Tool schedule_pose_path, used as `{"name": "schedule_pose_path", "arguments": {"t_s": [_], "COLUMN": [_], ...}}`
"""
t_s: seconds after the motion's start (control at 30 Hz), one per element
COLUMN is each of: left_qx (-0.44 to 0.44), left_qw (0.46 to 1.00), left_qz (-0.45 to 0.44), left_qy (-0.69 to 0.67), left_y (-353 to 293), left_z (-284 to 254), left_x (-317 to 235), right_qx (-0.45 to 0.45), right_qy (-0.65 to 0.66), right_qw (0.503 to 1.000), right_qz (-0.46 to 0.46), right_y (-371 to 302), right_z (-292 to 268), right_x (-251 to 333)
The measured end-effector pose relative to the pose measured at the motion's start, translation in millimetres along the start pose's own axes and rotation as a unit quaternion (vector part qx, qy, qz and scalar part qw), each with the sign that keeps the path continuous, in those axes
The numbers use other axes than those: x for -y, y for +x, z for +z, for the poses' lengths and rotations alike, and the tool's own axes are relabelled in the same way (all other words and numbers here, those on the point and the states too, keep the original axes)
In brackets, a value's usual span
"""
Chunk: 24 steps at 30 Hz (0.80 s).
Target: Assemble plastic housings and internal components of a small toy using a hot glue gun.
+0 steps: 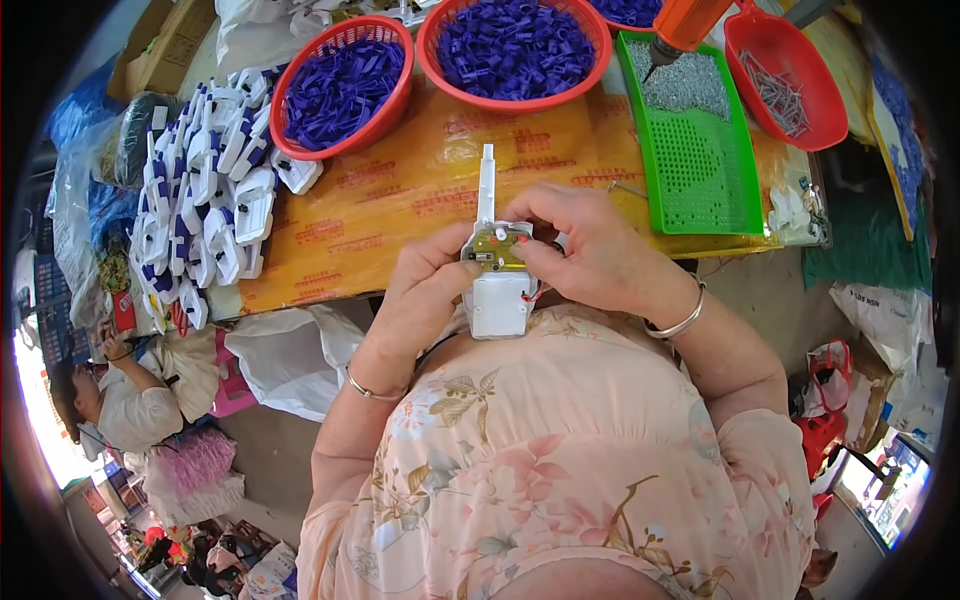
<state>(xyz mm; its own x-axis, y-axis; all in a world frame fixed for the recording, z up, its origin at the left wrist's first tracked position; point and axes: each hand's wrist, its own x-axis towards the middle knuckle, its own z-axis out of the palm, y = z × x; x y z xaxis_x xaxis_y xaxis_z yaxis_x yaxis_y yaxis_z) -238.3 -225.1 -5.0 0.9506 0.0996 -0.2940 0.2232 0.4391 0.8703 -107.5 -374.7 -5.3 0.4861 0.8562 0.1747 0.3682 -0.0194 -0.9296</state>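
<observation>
A white plastic casing half (500, 308) with a long narrow stem pointing away from me is held at the table's near edge. In its upper part lies a small green circuit board (497, 252) with parts on it, and a thin red wire (531, 295) shows at its right side. My left hand (428, 285) is closed round the casing's left edge, thumb at the board. From the right, my right hand (592, 240) pinches the casing, with the thumb on the board's right end and the index finger bent by the stem's base. Its other fingers are partly hidden.
Red baskets of purple plastic pieces (515, 50) stand along the back. White-and-purple casings (215, 180) are piled at left. At right are a green tray (700, 170) of small screws, a red scoop (785, 75) with metal pins, and an orange electric screwdriver (688, 25) hanging above.
</observation>
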Motion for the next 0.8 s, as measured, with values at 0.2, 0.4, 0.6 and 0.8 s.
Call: {"name": "schedule_pose_path", "arguments": {"t_s": [0.2, 0.4, 0.6, 0.8], "left_qx": [-0.005, -0.045, -0.081, -0.09], "left_qw": [1.0, 0.998, 0.995, 0.994], "left_qz": [-0.012, -0.03, -0.024, -0.027], "left_qy": [-0.026, -0.025, -0.045, -0.06], "left_y": [12.7, 32.8, 41.2, 46.0], "left_z": [6.6, 8.2, 6.0, 3.9], "left_x": [-3.3, -2.1, 0.3, 3.3], "right_qx": [0.009, -0.237, -0.459, -0.215], "right_qy": [-0.039, -0.12, -0.091, 0.182], "right_qw": [0.999, 0.954, 0.838, 0.949], "right_qz": [-0.004, -0.137, -0.279, -0.138], "right_y": [3.7, 5.5, 38.1, 68.4], "right_z": [-4.5, -37.7, -139.5, -141.7], "right_x": [-2.6, 21.6, 30.3, 31.0]}}
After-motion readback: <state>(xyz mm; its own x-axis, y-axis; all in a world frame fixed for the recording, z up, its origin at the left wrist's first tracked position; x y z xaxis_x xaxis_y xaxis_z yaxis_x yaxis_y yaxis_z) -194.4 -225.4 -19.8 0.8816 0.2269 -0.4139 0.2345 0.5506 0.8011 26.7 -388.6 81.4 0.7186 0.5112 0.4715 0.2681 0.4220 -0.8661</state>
